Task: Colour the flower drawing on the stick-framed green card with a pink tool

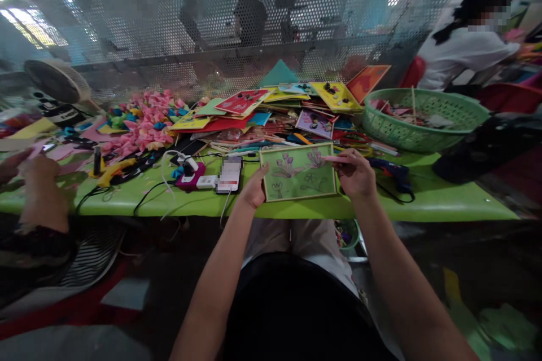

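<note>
Head view: one camera, looking down on both bare hands at a green-covered table [449, 200].
Framed panel [298, 176]: in front of the person's body, near the table's front edge, between the hands; whether it rests flat or is slightly raised, I cannot tell.
Flower drawings: four on the panel, the upper two with purple tones, the lower two mostly outline.
Left hand [255, 187]: gripping the panel's left edge, thumb on the frame side; fingers underneath are hidden.
Right hand [358, 176]: pinching a slim pink stick [333, 158], its tip at the upper right flower; whether the tip touches, I cannot tell.
Handling the stick: best guided from the fingers with light pressure, the left hand bracing the frame so that the panel does not turn; the wrist is better kept clear of the drawing.
Green basket [423, 134]: to the right, behind the blue glue gun [392, 175]; inside lie thin sticks, reddish pieces and a whitish scrap.
Lower basket [354, 241]: partly visible below the table edge, with purple and other small bits too dim to name.
</note>
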Action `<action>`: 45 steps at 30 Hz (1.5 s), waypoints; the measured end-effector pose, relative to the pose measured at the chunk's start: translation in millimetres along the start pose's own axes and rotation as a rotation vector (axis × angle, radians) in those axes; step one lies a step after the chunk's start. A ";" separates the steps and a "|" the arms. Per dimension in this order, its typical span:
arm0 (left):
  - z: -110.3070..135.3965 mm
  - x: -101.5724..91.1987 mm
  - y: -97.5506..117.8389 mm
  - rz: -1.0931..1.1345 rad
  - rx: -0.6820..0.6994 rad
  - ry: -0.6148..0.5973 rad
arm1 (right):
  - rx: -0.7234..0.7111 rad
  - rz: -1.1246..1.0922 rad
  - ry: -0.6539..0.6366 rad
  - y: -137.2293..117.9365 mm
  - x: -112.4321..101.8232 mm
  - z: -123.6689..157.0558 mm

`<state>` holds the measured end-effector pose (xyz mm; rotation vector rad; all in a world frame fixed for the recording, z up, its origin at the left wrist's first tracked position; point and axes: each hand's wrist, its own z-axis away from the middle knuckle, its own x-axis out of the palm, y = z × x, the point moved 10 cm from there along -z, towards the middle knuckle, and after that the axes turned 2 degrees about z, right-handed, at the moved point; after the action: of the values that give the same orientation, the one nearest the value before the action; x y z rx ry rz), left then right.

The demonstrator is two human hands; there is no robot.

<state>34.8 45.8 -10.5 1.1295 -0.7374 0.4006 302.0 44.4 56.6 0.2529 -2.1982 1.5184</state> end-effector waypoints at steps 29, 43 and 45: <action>0.4 8.2 -2.6 0.068 -0.040 -0.095 | -0.037 -0.067 -0.011 -4.8 -3.1 4.9; 4.6 8.3 0.5 0.012 0.026 -0.055 | 0.024 -0.264 0.090 -10.8 -24.7 2.5; 4.1 6.5 -0.2 0.009 0.027 -0.045 | 0.003 -0.203 0.064 -13.7 -21.2 3.3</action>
<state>38.1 41.5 -5.1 1.1643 -0.7787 0.3948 325.3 34.0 57.2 0.4088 -2.0528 1.3993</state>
